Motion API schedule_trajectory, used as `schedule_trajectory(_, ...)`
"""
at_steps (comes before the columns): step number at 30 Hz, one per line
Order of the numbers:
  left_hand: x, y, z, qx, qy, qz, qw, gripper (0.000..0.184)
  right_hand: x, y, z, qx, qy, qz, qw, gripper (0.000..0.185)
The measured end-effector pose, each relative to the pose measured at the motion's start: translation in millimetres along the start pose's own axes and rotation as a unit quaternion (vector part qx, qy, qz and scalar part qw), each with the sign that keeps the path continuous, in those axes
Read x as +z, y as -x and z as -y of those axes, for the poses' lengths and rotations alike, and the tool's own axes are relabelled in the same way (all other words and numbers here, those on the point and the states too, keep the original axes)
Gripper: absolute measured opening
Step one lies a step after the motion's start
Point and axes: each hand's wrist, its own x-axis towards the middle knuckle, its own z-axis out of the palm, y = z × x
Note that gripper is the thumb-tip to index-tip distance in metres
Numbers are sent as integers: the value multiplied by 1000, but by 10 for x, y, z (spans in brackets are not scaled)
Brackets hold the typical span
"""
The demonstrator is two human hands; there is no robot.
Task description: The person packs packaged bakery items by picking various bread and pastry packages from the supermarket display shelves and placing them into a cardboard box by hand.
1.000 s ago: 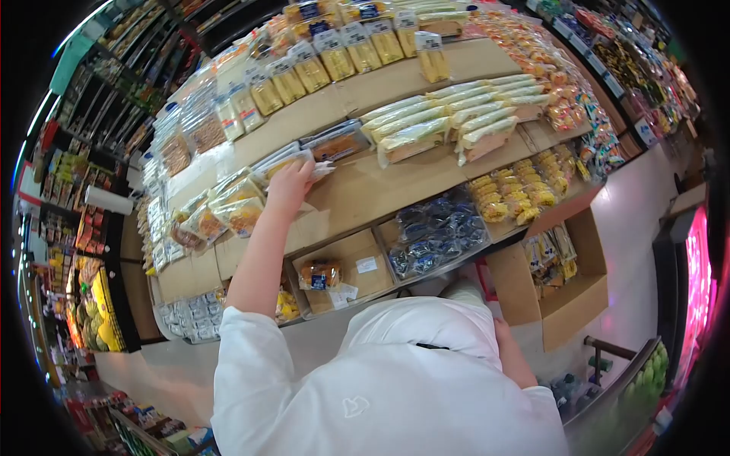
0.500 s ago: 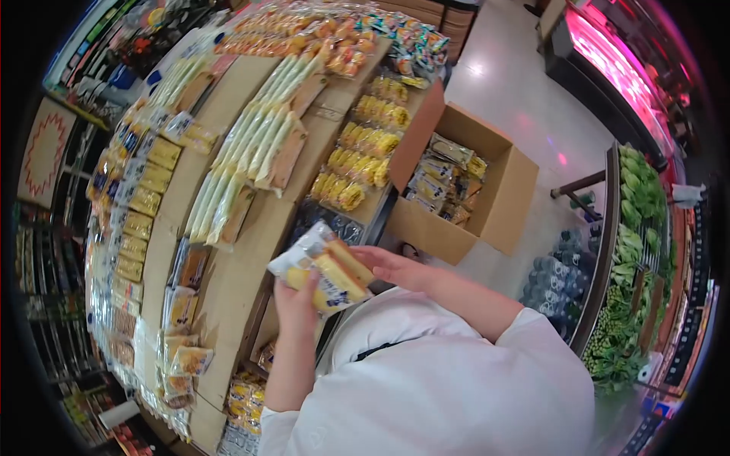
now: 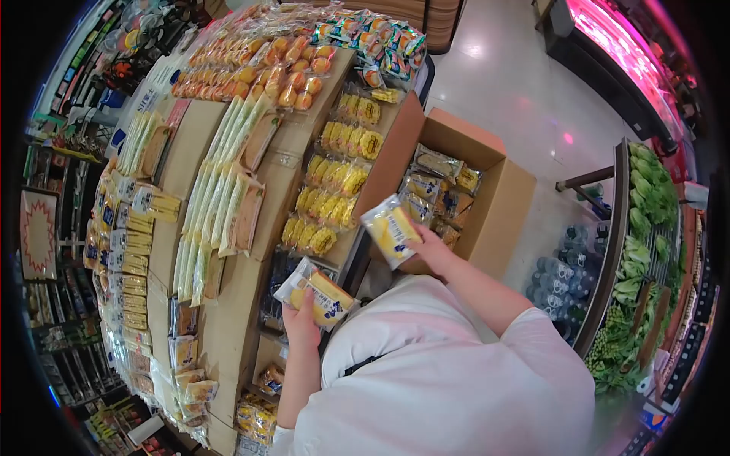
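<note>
My left hand grips a clear-wrapped yellow bread package with blue print, close to the display's front edge. Farther right, my right hand pinches a similar yellow package, tilted, beside the near-left side of an open cardboard box. Inside the box lie several wrapped bread packages. The two held packages are apart from each other.
On the left a tiered cardboard-lined display bears rows of long wrapped breads and bagged yellow rolls. Bottled drinks stand under a rack of leafy greens at the right.
My view has turned toward the box since the first frame. The packages held together half a second ago are now apart, one in each hand; my right hand has moved toward the box.
</note>
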Motion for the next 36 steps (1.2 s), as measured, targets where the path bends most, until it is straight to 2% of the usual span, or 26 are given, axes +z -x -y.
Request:
schedule_trajectory(3, 105, -80, 81, -15, 8, -45, 999, 34, -780, -509, -48, 21, 195, -45, 980, 43)
schedule_trajectory(5, 177, -105, 129, -25, -9, -73, 997, 34, -1232, -918, -207, -30, 240, -83, 967, 38)
schedule_trajectory(7, 245, -126, 170, -38, -29, -97, 994, 34, -1447, -1203, -15, 35, 298, -101, 949, 40)
schedule_trajectory(8, 281, -127, 177, -45, -39, -108, 992, 34, -1608, -1422, -53, -4, 318, -109, 942, 45)
schedule_trajectory(9, 318, -129, 183, -51, -50, -120, 990, 34, -1719, -1570, -32, -60, 426, -146, 891, 54)
schedule_trajectory(10, 365, -127, 188, -59, -62, -130, 988, 34, -1754, -1722, 28, -120, 528, -178, 822, 54)
schedule_trajectory(11, 416, -118, 194, -67, -75, -141, 985, 34, -1826, -1821, 86, -12, 571, -180, 801, 56)
schedule_trajectory(13, 467, -106, 242, -77, -96, -154, 980, 34, -1883, -2007, -46, -29, 588, -199, 783, 62)
schedule_trajectory(16, 469, -86, 380, -78, -107, -157, 979, 33, -1666, -2115, -24, -47, 718, -131, 682, 66)
schedule_trajectory(19, 458, -53, 463, -102, -91, -166, 977, 33, -1648, -2434, -346, -36, 667, -56, 742, 69)
schedule_trajectory(20, 479, -43, 460, -103, -85, -168, 977, 33, -1693, -2554, -472, -4, 724, 20, 689, 71)
schedule_trajectory(23, 530, -45, 430, -106, -77, -174, 976, 33, -1445, -2397, -282, 61, 792, 5, 608, 73)
schedule_trajectory(26, 491, -27, 435, -107, -90, -178, 974, 33, -1429, -2344, -573, -21, 803, 5, 595, 76)
schedule_trajectory(29, 480, -12, 440, -101, -92, -162, 977, 33, -1392, -2170, -748, -51, 788, 127, 600, 76)
schedule_trajectory(32, 455, -18, 435, -98, -56, -156, 981, 32, -1268, -2227, -696, 42, 773, 126, 620, 76)
schedule_trajectory(35, 422, -45, 449, -102, -2, -162, 982, 32, -1177, -2382, -709, 25, 720, 62, 690, 69)
schedule_trajectory(36, 403, -55, 472, -110, 11, -167, 980, 33, -1120, -2359, -671, 12, 717, 56, 695, 67)
